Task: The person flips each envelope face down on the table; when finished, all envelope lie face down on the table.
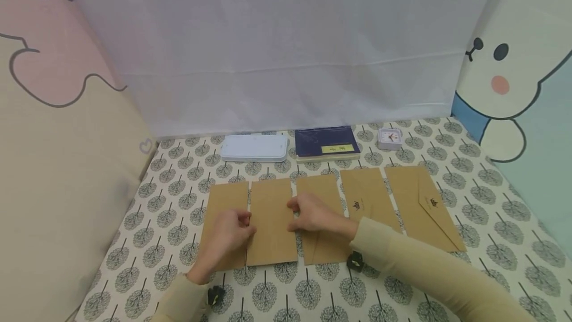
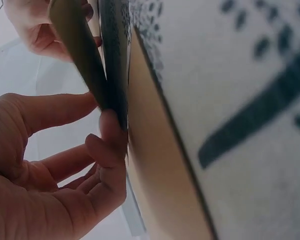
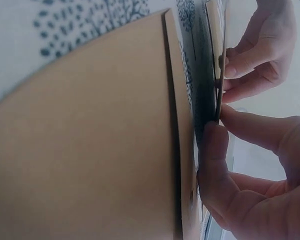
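Observation:
Several brown paper envelopes lie in a row on the cloth. The second envelope from the left (image 1: 271,222) is held by both hands at its side edges; the wrist views show it raised a little off the cloth. My left hand (image 1: 227,235) pinches its left edge between thumb and fingers, above the leftmost envelope (image 1: 220,198). On the opposite edge, my right hand (image 1: 313,212) pinches likewise, over the middle envelope (image 1: 323,188). In the left wrist view the lifted envelope (image 2: 80,50) stands tilted between thumb and fingers. Further right, two envelopes (image 1: 368,188) (image 1: 406,183) show flaps with dark crown prints.
Behind the row lie a white flat case (image 1: 254,147), a dark blue book (image 1: 325,140) with a yellow label, and a small lilac clock (image 1: 390,138). The tree-patterned tablecloth (image 1: 505,232) meets a white curtain (image 1: 286,53) at the back and printed hangings at both sides.

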The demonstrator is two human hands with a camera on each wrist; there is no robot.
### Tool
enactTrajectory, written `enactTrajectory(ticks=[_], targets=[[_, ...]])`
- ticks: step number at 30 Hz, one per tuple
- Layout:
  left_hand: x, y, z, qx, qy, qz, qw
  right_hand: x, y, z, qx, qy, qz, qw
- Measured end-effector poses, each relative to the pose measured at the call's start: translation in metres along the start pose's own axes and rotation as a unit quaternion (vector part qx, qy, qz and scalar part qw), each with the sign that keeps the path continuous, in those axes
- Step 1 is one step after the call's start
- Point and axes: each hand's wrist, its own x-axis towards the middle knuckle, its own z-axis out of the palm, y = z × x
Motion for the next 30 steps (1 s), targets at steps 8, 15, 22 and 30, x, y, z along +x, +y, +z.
enactTrajectory(ticks=[8,15,22,30], targets=[[0.002,0.005,0.003,0.050,-0.003,0.028,0.9983,0.001,-0.001,0.001,-0.019,0.004,0.003,0.9998],[0.002,0.010,0.004,0.071,-0.009,0.031,0.9970,0.001,-0.003,-0.001,-0.021,0.002,0.008,0.9997],[0.002,0.011,0.003,0.077,-0.015,0.017,0.9968,-0.001,-0.001,-0.003,-0.007,0.001,0.006,1.0000],[0.006,0.018,0.002,0.060,-0.009,0.040,0.9974,-0.014,0.008,-0.007,0.012,0.031,-0.025,0.9991]])
